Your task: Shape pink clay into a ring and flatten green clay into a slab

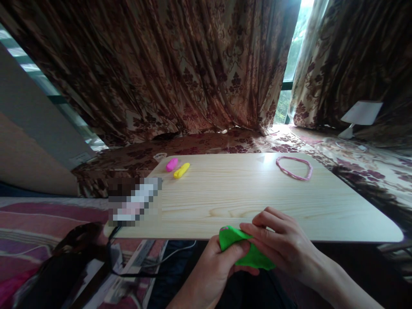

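Here's my left hand (220,264), closed on the green piece (256,257), thumb on top; the piece sits between both hands by the table (219,193) edge, long axis slanting down rightward; my right hand (285,238), fingers bent, pinches its right side, equally near.

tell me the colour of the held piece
The held piece is mostly bright green; head view shows it.

Table (215,197), one; clock from its centre. Hands, two: left hand (215,266), right hand (285,242), both at 6. Green piece (254,257), one, also 6. Lumps, two (pink lump (171,165), yellow lump (182,170): one per colour), at 10. Pink ring (291,174), one, at 2. Lamp (362,112), one, farther out at 2.
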Action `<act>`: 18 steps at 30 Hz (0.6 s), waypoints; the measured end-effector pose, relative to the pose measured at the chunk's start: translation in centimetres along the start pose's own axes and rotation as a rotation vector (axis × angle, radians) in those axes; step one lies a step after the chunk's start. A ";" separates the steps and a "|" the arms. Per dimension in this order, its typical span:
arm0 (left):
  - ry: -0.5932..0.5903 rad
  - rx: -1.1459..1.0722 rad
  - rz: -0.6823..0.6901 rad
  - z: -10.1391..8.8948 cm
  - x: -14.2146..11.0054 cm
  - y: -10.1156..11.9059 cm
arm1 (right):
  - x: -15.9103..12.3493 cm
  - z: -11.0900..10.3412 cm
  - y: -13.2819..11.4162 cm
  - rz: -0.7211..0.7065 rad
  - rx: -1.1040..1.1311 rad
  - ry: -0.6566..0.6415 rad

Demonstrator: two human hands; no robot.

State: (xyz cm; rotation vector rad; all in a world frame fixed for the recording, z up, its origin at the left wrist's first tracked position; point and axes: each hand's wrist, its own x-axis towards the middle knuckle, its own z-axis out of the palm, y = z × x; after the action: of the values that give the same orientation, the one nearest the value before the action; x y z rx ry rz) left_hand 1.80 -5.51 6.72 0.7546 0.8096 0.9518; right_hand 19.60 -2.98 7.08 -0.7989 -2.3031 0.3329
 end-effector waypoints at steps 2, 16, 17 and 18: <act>-0.012 -0.007 -0.016 -0.2 0.0 0.0 | 0.0 -0.4 0.0 0.073 0.055 -0.026; 0.099 -0.148 0.022 -0.2 0.1 -0.7 | -0.5 0.1 0.1 0.247 0.136 0.079; 0.099 -0.143 0.028 -0.3 0.1 -0.7 | -0.6 0.0 0.1 0.291 0.176 0.090; 0.083 -0.118 0.034 -0.5 0.0 -0.6 | -0.6 -0.1 0.1 0.320 0.216 0.086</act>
State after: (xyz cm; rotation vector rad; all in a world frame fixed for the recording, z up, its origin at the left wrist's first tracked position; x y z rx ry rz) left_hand 1.60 -5.61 5.97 0.6316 0.8078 1.0577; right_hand 20.08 -3.25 6.79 -1.0474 -2.0161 0.6640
